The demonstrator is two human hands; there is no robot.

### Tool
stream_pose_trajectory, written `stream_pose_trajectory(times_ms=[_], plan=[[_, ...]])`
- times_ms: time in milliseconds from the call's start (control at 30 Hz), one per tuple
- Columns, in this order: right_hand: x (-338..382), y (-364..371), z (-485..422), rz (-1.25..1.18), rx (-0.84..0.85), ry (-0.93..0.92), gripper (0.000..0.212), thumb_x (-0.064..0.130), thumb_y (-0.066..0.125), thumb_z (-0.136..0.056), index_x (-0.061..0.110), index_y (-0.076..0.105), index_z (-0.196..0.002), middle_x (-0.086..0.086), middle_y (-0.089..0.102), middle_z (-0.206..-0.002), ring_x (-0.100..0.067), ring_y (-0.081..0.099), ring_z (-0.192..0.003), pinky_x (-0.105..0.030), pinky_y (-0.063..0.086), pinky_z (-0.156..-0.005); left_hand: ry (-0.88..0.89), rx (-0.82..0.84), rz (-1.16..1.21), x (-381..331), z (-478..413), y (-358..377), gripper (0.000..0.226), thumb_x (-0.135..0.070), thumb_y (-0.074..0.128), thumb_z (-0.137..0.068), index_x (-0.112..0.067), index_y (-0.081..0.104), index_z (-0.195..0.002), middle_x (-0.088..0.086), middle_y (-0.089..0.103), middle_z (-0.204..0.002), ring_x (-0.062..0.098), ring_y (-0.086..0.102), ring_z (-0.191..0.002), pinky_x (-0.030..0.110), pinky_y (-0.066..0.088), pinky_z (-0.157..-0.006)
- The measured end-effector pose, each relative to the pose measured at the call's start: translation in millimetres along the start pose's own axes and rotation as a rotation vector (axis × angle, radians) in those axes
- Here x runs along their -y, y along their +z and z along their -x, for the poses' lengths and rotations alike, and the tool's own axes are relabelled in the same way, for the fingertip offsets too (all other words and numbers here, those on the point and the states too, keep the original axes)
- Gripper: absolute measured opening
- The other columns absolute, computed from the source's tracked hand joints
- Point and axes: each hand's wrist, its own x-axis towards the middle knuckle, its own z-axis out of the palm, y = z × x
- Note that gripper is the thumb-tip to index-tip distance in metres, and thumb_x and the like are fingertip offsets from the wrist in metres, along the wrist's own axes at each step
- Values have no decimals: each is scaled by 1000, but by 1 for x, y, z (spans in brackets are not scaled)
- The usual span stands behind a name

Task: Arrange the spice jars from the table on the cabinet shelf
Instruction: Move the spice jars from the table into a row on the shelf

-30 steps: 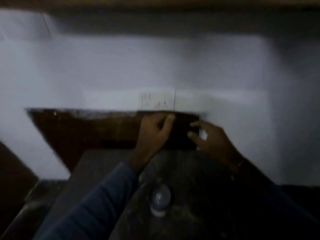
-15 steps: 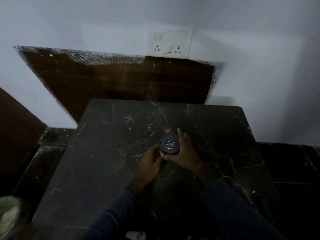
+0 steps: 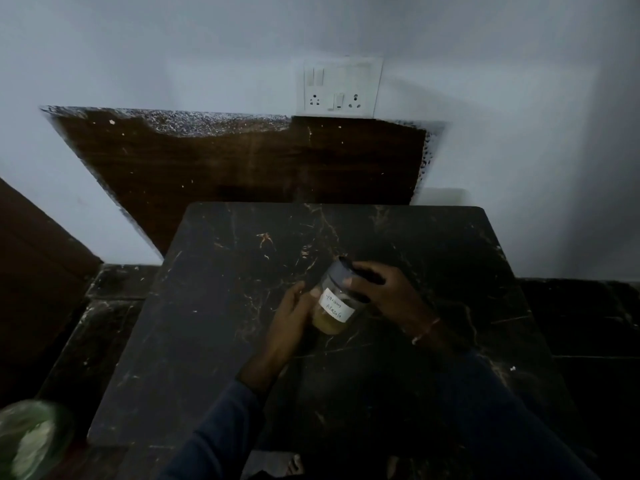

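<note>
A clear spice jar with a black lid, yellowish powder and a white handwritten label is tilted over the dark marble table. My right hand grips it around the lid end. My left hand holds its lower side, fingers curled against the glass. The jar's top points away from me and to the left. No cabinet shelf is in view.
A dark wooden board leans against the white wall behind the table, under a switch and socket plate. A blurred greenish object sits at the bottom left corner. Dark floor tiles surround the table.
The view dropped from the wall to the table. Both hands came down onto the jar, and it has gone from standing upright with its lid towards me to tilted, label showing.
</note>
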Motion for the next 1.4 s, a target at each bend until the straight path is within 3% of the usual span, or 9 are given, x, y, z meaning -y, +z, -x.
stream_pose_trajectory(times_ms=[133,300,400,533,700,833,1067,1267,1400], plan=[[38,-2,37,-200,-11,-57,44,52,63,-76,25,67,-111,-4,70,-110,-18,71,-96,-29,58,-75,42,234,276,-20,39,8,64,-57,65,-75,-25,52,-129,9,66,-119,30,66,-105,37,56,-76],[64,10,59,-232,-114,-120,51,56,58,-74,18,66,-107,-4,70,-101,-15,70,-84,-23,54,-67,65,222,450,-36,69,25,61,-42,63,-76,-13,52,-129,17,64,-122,35,63,-109,42,55,-79],[66,19,64,-275,-167,-141,64,64,60,-71,23,59,-120,-3,65,-112,-17,69,-92,-27,54,-69,117,201,469,-42,76,22,66,-45,66,-73,-14,50,-129,15,64,-122,34,63,-110,41,55,-80],[66,40,67,-363,-200,-115,83,68,61,-68,33,41,-140,6,58,-120,-3,70,-91,-18,56,-64,174,139,494,-38,82,20,57,-38,66,-75,-15,53,-126,12,66,-117,28,66,-105,33,56,-74],[63,57,71,-369,-220,-109,82,64,62,-75,30,35,-144,-1,60,-126,-16,67,-103,-35,58,-83,137,178,643,-39,89,18,58,-34,57,-81,-8,47,-132,21,60,-126,32,65,-107,34,56,-74],[64,62,70,-397,-229,-107,79,53,65,-73,35,34,-144,3,57,-127,-16,65,-106,-35,56,-85,121,213,689,-41,91,15,59,-32,53,-82,-6,45,-135,24,56,-129,32,64,-107,35,57,-73],[78,47,77,-362,-279,-82,92,66,70,-63,33,38,-143,-6,57,-131,-26,65,-108,-51,57,-88,55,281,436,-48,80,11,52,-44,60,-80,-14,58,-122,19,64,-121,33,63,-109,45,53,-89],[103,9,89,-268,-278,-157,92,60,72,-58,41,38,-142,4,58,-124,-17,70,-97,-28,60,-71,120,411,177,-81,63,20,60,-52,69,-74,-15,59,-121,16,64,-121,35,60,-113,53,46,-99],[139,-27,91,-279,-242,-268,85,48,70,-67,47,32,-143,11,67,-110,-11,73,-91,-24,59,-69,338,399,76,-131,57,48,45,-44,66,-80,-13,65,-112,15,69,-112,30,67,-104,42,56,-85]])
